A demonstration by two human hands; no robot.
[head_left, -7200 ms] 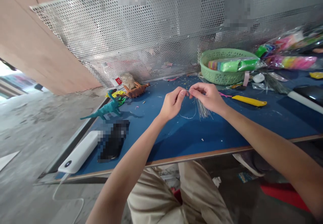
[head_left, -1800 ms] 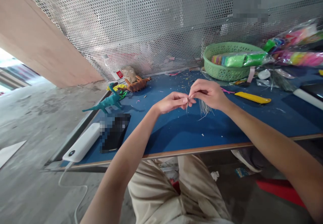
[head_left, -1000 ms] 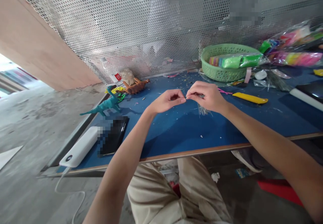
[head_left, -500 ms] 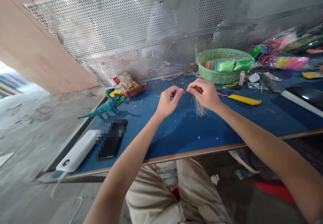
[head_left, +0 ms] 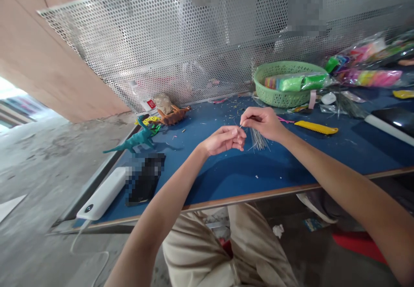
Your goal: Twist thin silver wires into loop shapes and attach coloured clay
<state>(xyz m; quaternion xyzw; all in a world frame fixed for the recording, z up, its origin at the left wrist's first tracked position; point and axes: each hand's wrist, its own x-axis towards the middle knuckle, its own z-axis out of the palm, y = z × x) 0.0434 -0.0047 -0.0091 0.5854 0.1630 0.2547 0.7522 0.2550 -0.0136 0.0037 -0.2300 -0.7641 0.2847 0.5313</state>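
Both of my hands meet above the middle of the blue table (head_left: 226,175). My right hand (head_left: 263,122) is closed in a pinch on a thin wire (head_left: 240,126), of which only a short bit shows. Just left of it, my left hand (head_left: 223,140) is turned partly palm up, its fingers curled at the same wire. How far the wire runs inside the fingers is hidden. Under my right hand lies a bundle of thin, straight wires (head_left: 258,141), its near ends fanned out and its far end covered by the hand.
A yellow cutter (head_left: 316,127) lies right of my hands, before a green basket (head_left: 274,98) holding bagged goods. Toy dinosaurs (head_left: 137,139), a phone (head_left: 147,179) and a white power bank (head_left: 103,194) sit at left. A perforated metal screen (head_left: 155,36) stands behind.
My left hand has shifted right and slightly down, turning its palm upward against the right fingertips. My right hand stays close to its place, still pinching. The view has shifted slightly.
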